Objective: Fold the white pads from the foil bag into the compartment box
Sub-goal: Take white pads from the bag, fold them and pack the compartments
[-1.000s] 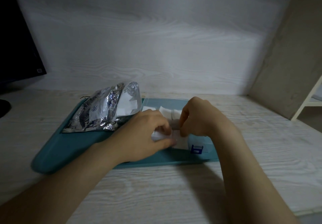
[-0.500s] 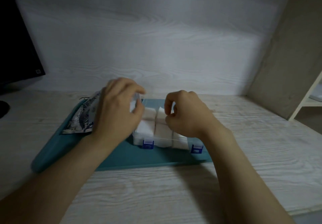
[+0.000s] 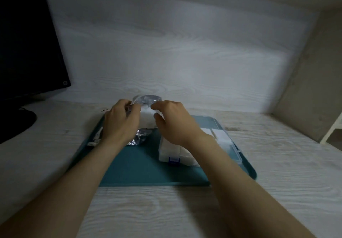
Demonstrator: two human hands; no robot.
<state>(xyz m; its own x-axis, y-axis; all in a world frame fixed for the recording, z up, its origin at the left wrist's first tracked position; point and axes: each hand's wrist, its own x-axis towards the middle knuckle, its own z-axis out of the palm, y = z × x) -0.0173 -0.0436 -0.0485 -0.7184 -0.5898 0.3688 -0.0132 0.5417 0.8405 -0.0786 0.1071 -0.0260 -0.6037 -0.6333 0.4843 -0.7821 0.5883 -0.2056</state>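
The silver foil bag [image 3: 138,139] stands on the left of the teal tray [image 3: 140,165], its open mouth raised. My left hand [image 3: 121,124] grips the bag's left side near the mouth. A white pad [image 3: 146,117] shows in the opening, and the thumb and forefinger of my right hand [image 3: 174,124] close on its right edge. The clear compartment box [image 3: 237,149] with a blue latch [image 3: 173,160] sits on the tray's right side under my right wrist. Its compartments hold folded white pads [image 3: 220,135].
A dark monitor [image 3: 27,58] and its base [image 3: 16,123] stand at the left on the pale wood desk [image 3: 157,210]. A wood-grain wall runs behind the tray. A white shelf frame [image 3: 333,129] stands at the far right.
Both hands left the box and moved to the foil bag. The left hand took hold of the bag and raised its mouth; the right hand reached to the pad inside. The view shifted left.
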